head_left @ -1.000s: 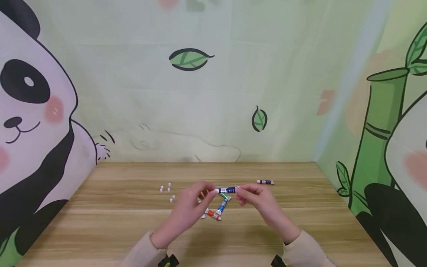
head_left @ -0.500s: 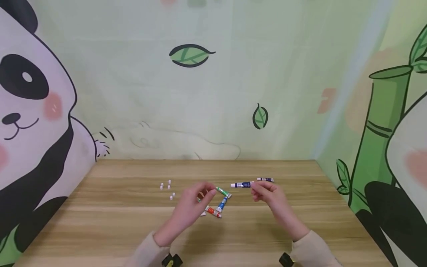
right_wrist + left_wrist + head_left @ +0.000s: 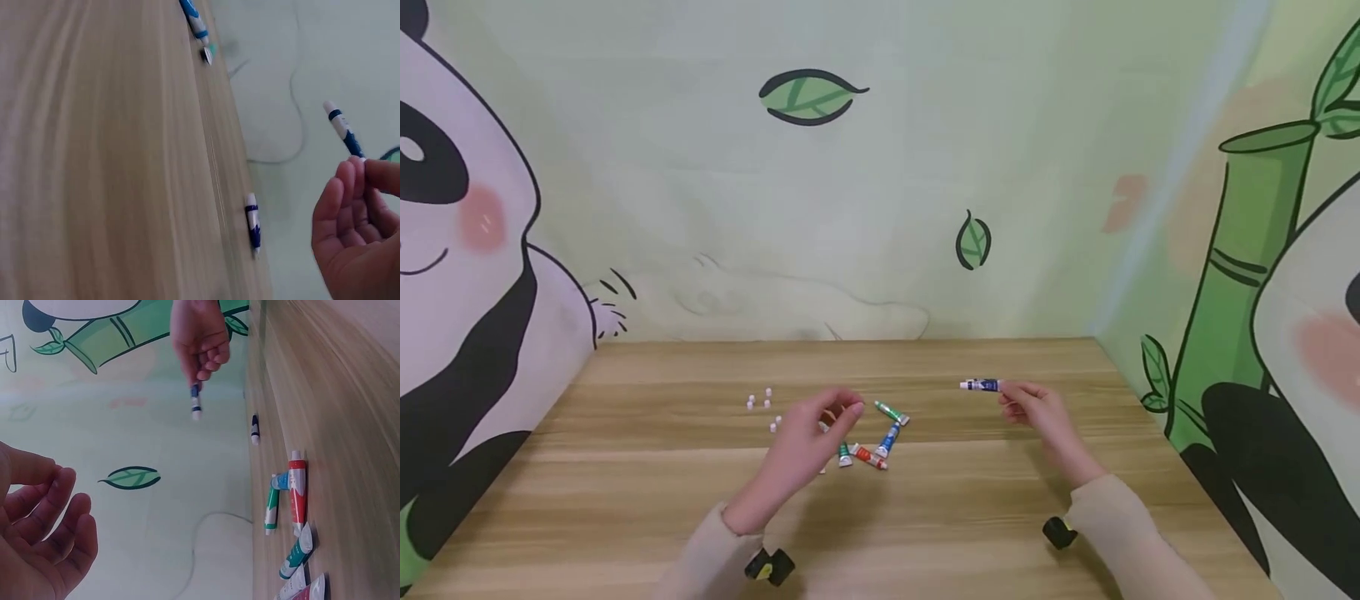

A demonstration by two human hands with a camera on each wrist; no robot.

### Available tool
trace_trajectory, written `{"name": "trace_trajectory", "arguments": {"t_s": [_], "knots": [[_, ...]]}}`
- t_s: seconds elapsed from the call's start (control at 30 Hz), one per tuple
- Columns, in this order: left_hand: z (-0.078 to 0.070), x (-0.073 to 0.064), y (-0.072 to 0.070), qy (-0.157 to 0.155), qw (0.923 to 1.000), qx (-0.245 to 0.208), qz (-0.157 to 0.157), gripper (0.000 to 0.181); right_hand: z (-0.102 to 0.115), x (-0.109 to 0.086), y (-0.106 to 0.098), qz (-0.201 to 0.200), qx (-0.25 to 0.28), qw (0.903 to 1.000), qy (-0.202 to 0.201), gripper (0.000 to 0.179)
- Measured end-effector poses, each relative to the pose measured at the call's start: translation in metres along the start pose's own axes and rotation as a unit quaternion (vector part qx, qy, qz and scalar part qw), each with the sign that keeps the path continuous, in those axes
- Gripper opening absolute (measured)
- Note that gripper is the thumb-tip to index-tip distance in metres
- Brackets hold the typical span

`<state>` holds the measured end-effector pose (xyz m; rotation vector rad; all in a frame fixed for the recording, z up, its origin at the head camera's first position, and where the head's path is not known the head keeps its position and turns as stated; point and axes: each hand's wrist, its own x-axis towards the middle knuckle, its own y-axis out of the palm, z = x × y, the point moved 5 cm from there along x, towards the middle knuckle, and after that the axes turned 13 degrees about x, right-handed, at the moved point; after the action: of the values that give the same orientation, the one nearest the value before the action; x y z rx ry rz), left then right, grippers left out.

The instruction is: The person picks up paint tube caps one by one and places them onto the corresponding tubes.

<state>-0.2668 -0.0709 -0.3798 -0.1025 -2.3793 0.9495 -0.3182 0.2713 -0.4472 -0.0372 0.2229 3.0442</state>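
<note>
**Right hand's grip (image 3: 1047, 421) pinches a dark blue tube (image 3: 344, 129) above the tabletop (image 3: 970, 517)**

Thumb and fingers grasp one end of the tube; its white-tipped end points toward the person's left, in the air. A second dark blue tube (image 3: 253, 223) lies on the tabletop, apart from the right hand.

The left hand's grip (image 3: 808, 437) hovers with thumb and index fingertips together; whether they pinch something small cannot be told. Near it lie a green tube (image 3: 891, 412), a blue tube (image 3: 887, 441), a red tube (image 3: 869, 457) and a teal tube (image 3: 845, 455). Farther left are small white pieces (image 3: 767, 403).
</note>
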Motion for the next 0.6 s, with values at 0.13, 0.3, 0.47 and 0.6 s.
{"name": "trace_trajectory", "arguments": {"t_s": [0.13, 0.3, 0.47, 0.6], "knots": [[0.000, 0.003, -0.005, 0.006, 0.9999, -0.008, -0.003, 0.007, -0.004, 0.014, -0.007, 0.006, -0.022, 0.9995, 0.022, 0.042], [0.001, 0.002, -0.004, 0.010, 0.9999, -0.006, -0.001, 0.009, -0.013, 0.024, -0.013, 0.008, -0.041, 0.9978, 0.051, 0.045], [0.001, 0.003, -0.006, 0.003, 1.0000, -0.003, 0.005, 0.011, -0.023, 0.033, -0.017, 0.029, -0.057, 0.9951, 0.076, 0.040], [0.003, 0.002, -0.009, -0.006, 0.9999, -0.005, 0.009, 0.011, -0.031, 0.039, -0.018, 0.041, -0.052, 0.9922, 0.106, 0.032]]}}
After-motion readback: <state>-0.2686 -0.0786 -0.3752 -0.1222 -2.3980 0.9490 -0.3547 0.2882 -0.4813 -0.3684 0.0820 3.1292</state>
